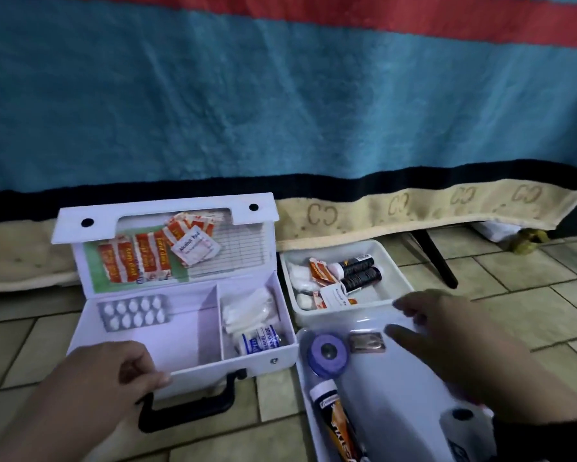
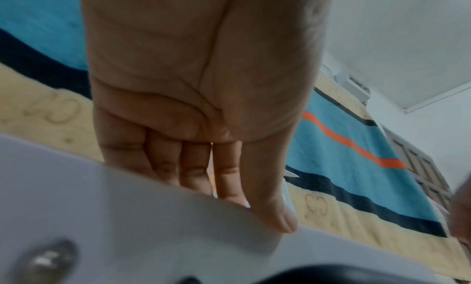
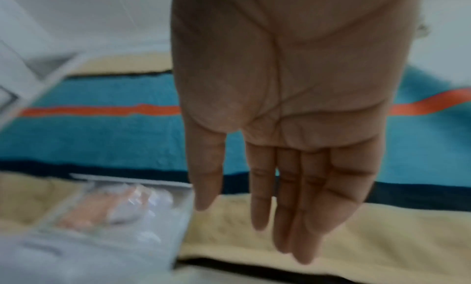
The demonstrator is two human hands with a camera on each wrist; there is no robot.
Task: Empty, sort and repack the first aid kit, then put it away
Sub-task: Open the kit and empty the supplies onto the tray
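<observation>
The white first aid kit [image 1: 263,361] stands open on the tiled floor, its lid leaning back against the blanket. Orange plaster packets [image 1: 137,261] and an alcohol pad [image 1: 195,250] lie in the lid. A pill blister pack [image 1: 133,311] sits in the left compartment. White gauze [image 1: 247,311] and a bandage roll [image 1: 260,340] fill the right one. My left hand [image 1: 153,375] grips the kit's front wall [image 2: 127,218], fingers inside and thumb outside. My right hand [image 1: 403,318] hovers over the near tray with straight fingers [image 3: 262,207], holding nothing.
To the right of the kit, a far white tray [image 1: 347,315] holds dark bottles, plasters and cotton balls. The near tray [image 1: 302,378] holds a purple tape roll [image 1: 327,355], a foil packet [image 1: 367,343], an orange tube [image 1: 337,421] and a pale plastic piece. A blanket hangs behind.
</observation>
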